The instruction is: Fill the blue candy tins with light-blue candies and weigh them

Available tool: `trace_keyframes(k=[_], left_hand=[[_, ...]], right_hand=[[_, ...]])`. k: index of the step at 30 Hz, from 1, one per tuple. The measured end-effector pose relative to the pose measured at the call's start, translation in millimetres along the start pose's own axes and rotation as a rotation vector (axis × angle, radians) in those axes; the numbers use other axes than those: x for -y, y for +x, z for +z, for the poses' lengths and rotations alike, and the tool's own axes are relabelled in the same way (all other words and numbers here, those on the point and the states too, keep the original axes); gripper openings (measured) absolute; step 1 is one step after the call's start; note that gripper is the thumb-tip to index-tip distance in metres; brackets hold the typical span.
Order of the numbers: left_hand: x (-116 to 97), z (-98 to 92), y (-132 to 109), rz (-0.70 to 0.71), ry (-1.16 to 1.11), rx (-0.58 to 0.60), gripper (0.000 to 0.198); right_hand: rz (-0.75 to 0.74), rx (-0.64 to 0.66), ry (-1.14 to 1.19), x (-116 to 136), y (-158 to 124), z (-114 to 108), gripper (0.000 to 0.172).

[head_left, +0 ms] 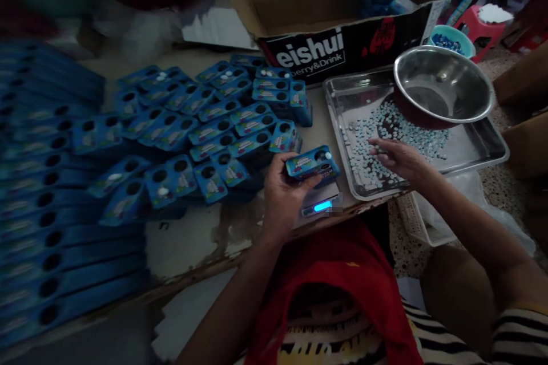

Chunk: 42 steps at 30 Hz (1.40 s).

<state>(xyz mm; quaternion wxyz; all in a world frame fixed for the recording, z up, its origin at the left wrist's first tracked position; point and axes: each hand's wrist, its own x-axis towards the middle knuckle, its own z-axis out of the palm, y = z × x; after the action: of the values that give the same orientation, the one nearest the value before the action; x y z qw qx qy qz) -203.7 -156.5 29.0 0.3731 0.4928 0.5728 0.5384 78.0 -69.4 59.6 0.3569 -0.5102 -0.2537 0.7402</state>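
Note:
My left hand [285,197] is wrapped round a blue box [310,164] with a round hole in its top and a white tablet at the hole. The box is just above a small scale [317,206] with a lit blue display. My right hand [398,158] is over the metal tray [471,161], its fingers bent close together at the pale blue tablets [385,120]; whether it holds any is too small to tell. Many similar blue boxes [214,131] stand on the table to the left, a few with white tablets on top.
A steel bowl [443,91] rests on the tray's back right part. Behind the tray stands a black cardboard box [355,45] with blue boxes inside. Long rows of blue boxes [51,199] fill the far left. A red stool [483,28] is at the upper right.

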Motion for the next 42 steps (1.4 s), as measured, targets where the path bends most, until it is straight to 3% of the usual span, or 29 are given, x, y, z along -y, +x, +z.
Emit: trace_keyframes(k=[3, 8, 12, 17, 22, 28, 34, 38, 42], left_hand=[[12.0, -14.5, -11.4, -0.032, 0.016, -0.001, 0.052], [21.6, -21.3, -16.4, 0.027, 0.083, 0.016, 0.057], [10.1, -47.5, -27.1, 0.138, 0.144, 0.03, 0.06], [-9.9, -95.6, -40.9, 0.217, 0.358, -0.046, 0.034], [-26.5, -116.2, -46.7, 0.309, 0.494, -0.106, 0.015], [-47.0, -111.5, -48.9, 0.435, 0.537, -0.078, 0.01], [-61.9, -95.6, -42.0, 0.321, 0.557, -0.058, 0.008], [-61.0, -75.1, -29.1, 0.294, 0.458, -0.081, 0.011], [-57.2, -41.1, -7.6, 0.289, 0.384, -0.038, 0.018]], right_hand=[[0.009, -0.019, -0.12, 5.1, 3.4, 0.6, 0.021], [0.009, -0.047, -0.064, 14.8, 3.2, 28.3, 0.01], [-0.017, 0.012, -0.112, 21.4, -6.5, 53.3, 0.014], [0.008, 0.054, -0.251, 23.6, -17.3, 72.7, 0.01], [-0.035, 0.005, -0.288, 25.2, -24.0, 77.9, 0.009], [-0.05, -0.029, -0.281, 23.5, -30.0, 67.9, 0.011], [-0.054, -0.038, -0.273, 14.6, -33.3, 43.7, 0.005], [-0.09, -0.025, -0.242, 11.9, -34.1, 28.0, 0.006], [-0.107, 0.0, -0.248, 10.5, -29.9, 17.3, 0.008]])
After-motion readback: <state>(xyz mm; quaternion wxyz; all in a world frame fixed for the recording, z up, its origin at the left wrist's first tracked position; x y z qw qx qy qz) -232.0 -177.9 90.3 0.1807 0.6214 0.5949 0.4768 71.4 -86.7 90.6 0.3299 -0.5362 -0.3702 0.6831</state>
